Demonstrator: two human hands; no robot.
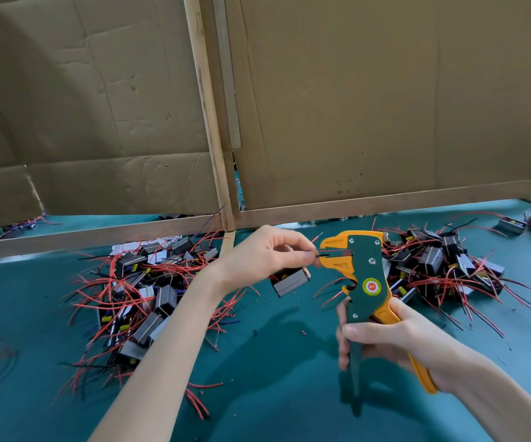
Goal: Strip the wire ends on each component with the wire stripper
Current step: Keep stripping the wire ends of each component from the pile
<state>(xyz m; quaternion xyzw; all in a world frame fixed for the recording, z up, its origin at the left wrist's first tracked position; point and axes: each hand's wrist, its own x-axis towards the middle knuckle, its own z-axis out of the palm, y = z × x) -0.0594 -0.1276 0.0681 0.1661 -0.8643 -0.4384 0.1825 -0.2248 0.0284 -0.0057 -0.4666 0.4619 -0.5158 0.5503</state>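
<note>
The short black wire end (324, 255) lies in the mouth of the green and orange plastic wire stripper (361, 272), which stands upright a little at 4 o'clock from the middle of the view. The left hand (264, 258), at 9 o'clock from the tool head, pinches this wire between thumb and fingertips, closed tight on it. Under this hand, at its 5 o'clock, hangs the small grey and black block-shaped component (289, 282), above the teal cloth table (273, 378). The right hand (388, 339), at 6 o'clock from the tool head, is wrapped around both handles of the stripper. At 9 o'clock lies a heap of similar components with red wires (136, 298), and a second such heap (442, 266) at 3 o'clock. Brown cardboard panels in light wooden frames (369, 106) stand at 12 o'clock.
</note>
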